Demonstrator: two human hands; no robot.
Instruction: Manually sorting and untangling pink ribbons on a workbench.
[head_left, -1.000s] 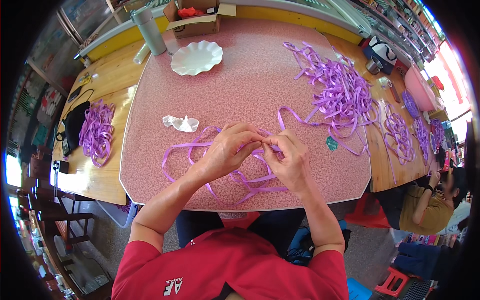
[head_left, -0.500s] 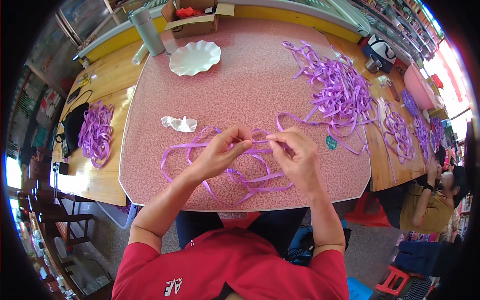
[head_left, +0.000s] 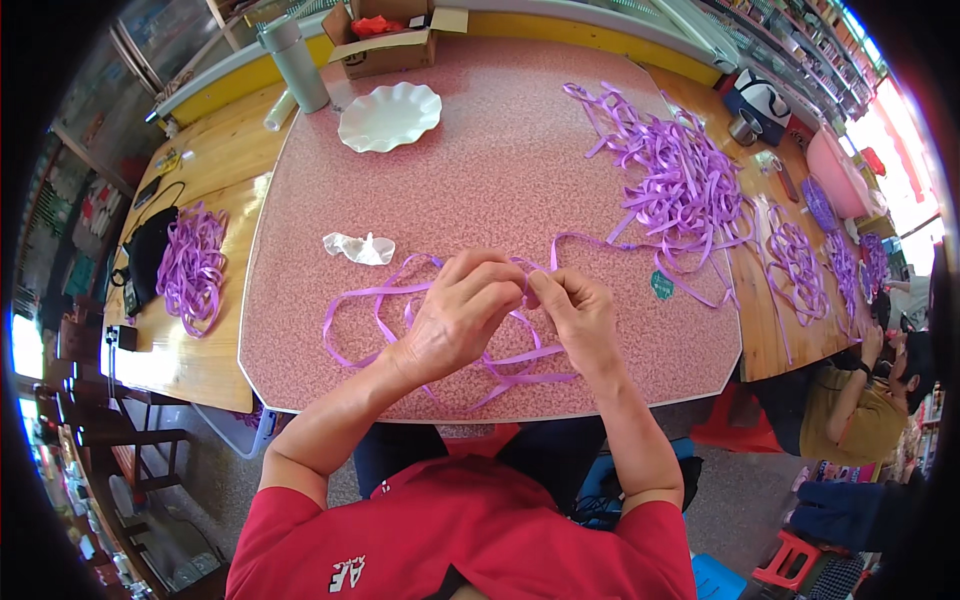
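A purple ribbon (head_left: 347, 293) lies in loose loops on the pink speckled table, with small knots along it. Above those loops my left hand (head_left: 462, 310) is closed, its fingertips pinching the ribbon. Close against it, my right hand (head_left: 574, 312) pinches the same ribbon between thumb and forefinger. The fingertips of both hands nearly touch, and the left hand's back hides part of the ribbon there. One strand runs right from the loops' area toward a big tangled heap of purple ribbon (head_left: 680, 165) at the table's far right.
Left of my hands lies a crumpled white tissue (head_left: 358, 248). A white scalloped plate (head_left: 390, 117), a grey-green flask (head_left: 295, 65) and an open cardboard box (head_left: 385, 55) stand at the back. More ribbon bundles (head_left: 192, 268) lie on the side tables. A person (head_left: 850, 400) sits at right.
My two hands have come closer together: the left moved right and turned its back upward, the right shifted left. The ribbon stretch between them has shortened.
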